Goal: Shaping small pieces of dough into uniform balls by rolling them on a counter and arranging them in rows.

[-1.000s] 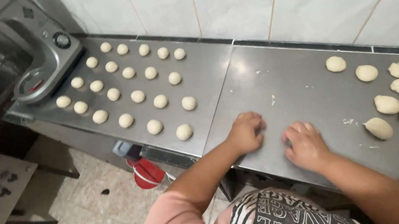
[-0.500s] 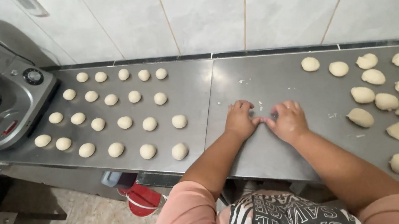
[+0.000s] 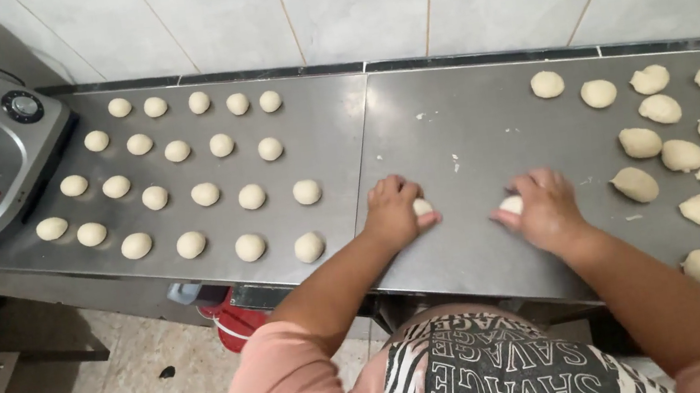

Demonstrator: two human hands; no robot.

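Grip: left hand (image 3: 390, 211), right hand (image 3: 546, 211) cupped over dough balls (image 3: 421, 207) | pale, smooth, round

Left hand (image 3: 392, 211) cupping a dough ball (image 3: 422, 206), right hand (image 3: 544, 210) cupping another dough piece (image 3: 511, 204), steel table (image 3: 449, 119)

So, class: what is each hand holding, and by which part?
Each cups a dough ball from above against the steel table: left hand, right hand.
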